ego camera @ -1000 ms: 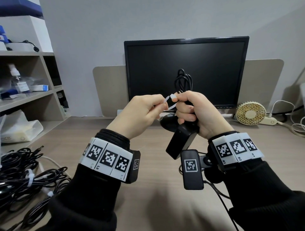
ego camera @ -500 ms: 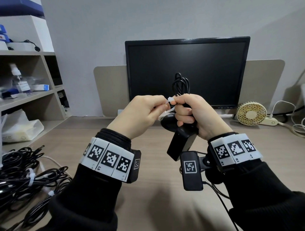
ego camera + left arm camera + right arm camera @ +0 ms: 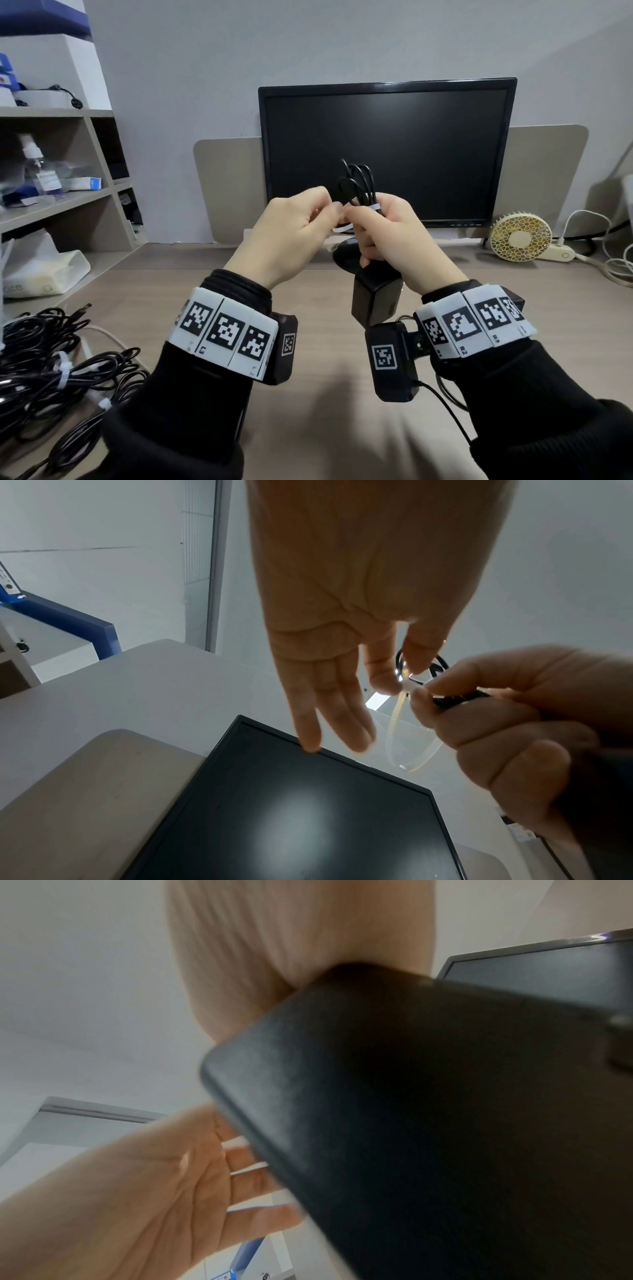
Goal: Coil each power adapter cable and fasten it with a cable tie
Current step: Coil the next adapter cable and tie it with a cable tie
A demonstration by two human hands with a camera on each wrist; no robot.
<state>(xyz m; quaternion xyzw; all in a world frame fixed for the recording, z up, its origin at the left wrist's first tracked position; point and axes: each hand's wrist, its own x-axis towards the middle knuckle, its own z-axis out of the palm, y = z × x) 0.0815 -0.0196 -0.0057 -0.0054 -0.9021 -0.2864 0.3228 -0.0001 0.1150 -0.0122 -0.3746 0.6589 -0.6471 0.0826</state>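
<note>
The right hand (image 3: 394, 240) gripped the springy coiled cable (image 3: 359, 181) above the bench (image 3: 325, 394), heavy adapter (image 3: 375, 303) hanging at 6 o'clock; the left hand (image 3: 291, 233) pinched the thin, slippery cable tie (image 3: 407, 685).

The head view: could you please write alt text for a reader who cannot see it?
Two hands fasten a white cable tie around a coiled black cable held up before a dark monitor. The right hand grips the coil and its adapter; the left hand pinches the tie's end. More cables lie on the desk at left.
</note>
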